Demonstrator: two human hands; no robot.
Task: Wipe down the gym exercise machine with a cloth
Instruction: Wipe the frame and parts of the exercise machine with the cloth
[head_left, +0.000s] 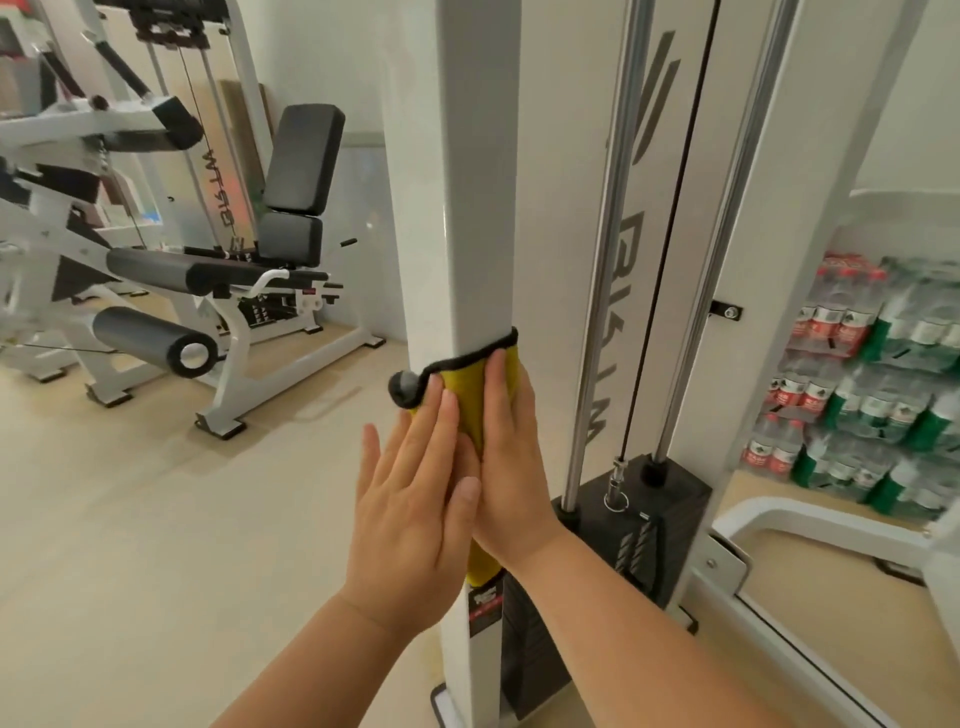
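Black-padded leg machine (223, 249) far left on floor. Left hand (415, 499) flat, fingers spread, pressing yellow cloth (470, 400) wrapped around white upright post (475, 182); right hand (511, 457) likewise flat. Weight stack (644, 514), stacked water bottles (878, 384) right.

— Any writing I can read from here?

— Big dark letters run down the white panel (618, 291) behind the rods. They stand sideways and mirrored, so I can't read them with certainty.

— Elsewhere?

— The same lettering runs down the panel (221, 192) of the far machine (223, 270), just as hard to read.

— And near my hands?

— A dark sticker (485, 603) with red and white marks sits on the post (478, 208) below the cloth (475, 395); it's too blurred to read.

— The bottles (872, 379)?

— Red and green labels, the print too small to read.
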